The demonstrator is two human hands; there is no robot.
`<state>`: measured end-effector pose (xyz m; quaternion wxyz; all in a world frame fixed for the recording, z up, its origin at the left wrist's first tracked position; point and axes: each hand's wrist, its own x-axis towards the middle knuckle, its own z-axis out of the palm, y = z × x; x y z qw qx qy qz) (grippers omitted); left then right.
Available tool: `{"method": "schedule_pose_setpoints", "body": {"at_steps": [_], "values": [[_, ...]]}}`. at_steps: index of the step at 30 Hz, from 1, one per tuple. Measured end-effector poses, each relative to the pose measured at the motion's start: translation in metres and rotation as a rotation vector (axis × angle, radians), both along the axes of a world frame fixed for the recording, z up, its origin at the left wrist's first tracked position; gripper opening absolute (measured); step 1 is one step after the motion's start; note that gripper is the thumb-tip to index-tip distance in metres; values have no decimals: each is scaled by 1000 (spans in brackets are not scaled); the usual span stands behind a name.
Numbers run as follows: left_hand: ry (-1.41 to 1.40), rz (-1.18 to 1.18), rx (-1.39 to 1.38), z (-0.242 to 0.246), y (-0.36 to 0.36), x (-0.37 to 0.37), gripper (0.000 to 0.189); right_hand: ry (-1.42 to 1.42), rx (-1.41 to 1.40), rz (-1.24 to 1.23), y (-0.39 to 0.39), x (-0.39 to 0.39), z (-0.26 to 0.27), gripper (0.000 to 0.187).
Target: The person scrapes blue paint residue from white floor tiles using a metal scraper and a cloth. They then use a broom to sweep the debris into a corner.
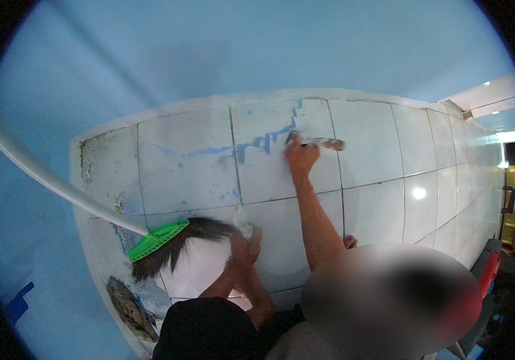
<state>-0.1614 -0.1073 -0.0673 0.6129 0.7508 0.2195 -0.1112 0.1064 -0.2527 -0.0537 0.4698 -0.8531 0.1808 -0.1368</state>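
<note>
My left hand (238, 253) and my right hand (254, 243) are close together low in the view, above the tiles. Between their fingers is a thin, pale, translucent piece (241, 217), which looks like plastic; its tip points up the view. My fingers partly overlap, so their exact grip is hidden. Just left of my hands, the dark bristles (208, 228) of a broom with a green head (160, 238) reach almost to my fingers. White floor tiles (203, 175) carry a jagged blue paint streak (212, 150) and smaller blue spots (228, 195).
A co-worker's hand (302, 155) holds a tool with a paint-smeared handle (331, 144) at the streak's right end. The broom's white stick (55, 184) slants across the left. Blue walls (284, 45) edge the tiles. A crumpled grey-brown cloth (130, 308) lies lower left.
</note>
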Motion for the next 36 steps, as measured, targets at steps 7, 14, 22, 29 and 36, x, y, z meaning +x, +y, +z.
{"method": "schedule_pose_setpoints", "body": {"at_steps": [7, 14, 22, 29, 36], "values": [[-146, -76, 37, -5, 9, 8, 18, 22, 89, 20, -10, 10, -9, 26], [-169, -3, 77, 35, 0, 25, 25, 118, 153, 140, 27, -5, -6, 33], [-25, -10, -6, 29, -2, 20, 18, 22, 124, -120, -19, 22, -5, 37], [-135, 96, 73, 38, -2, 17, 20, 122, 185, -50, 6, 7, 5, 48], [-129, -3, 127, 55, -4, 28, 27, 1, 17, 103, 14, 3, -3, 42]]}}
